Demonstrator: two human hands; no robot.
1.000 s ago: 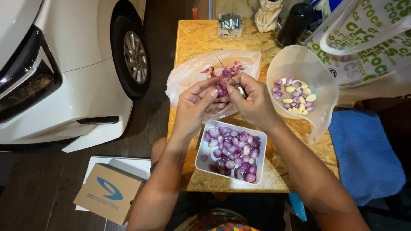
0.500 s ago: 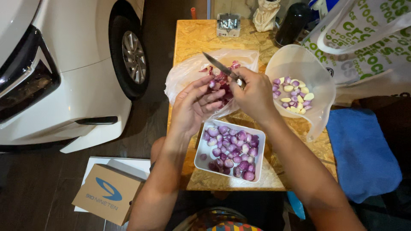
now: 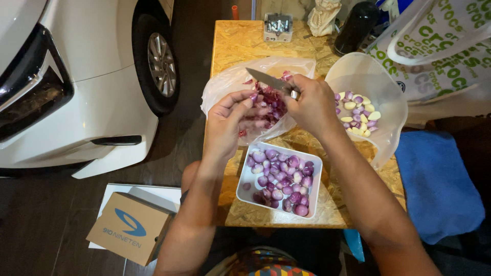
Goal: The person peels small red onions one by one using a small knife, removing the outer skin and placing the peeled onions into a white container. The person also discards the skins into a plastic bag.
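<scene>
Right hand [image 3: 313,105] gripping small steel-bladed knife [image 3: 270,82], left hand [image 3: 232,120] pinching small purple shallot [image 3: 254,96] at nine o'clock of it: best peeled blade turned away from fingertips.

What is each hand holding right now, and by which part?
Right hand grips the knife by its handle, blade pointing left. Left hand pinches a small purple shallot at its fingertips.

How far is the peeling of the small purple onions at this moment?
Done: some peeled pieces lie in the clear bag, and skins lie on the plastic sheet. In hand: the right hand holds a knife; the left hand holds an onion. Left: the white square dish holds many more purple onions.
</scene>
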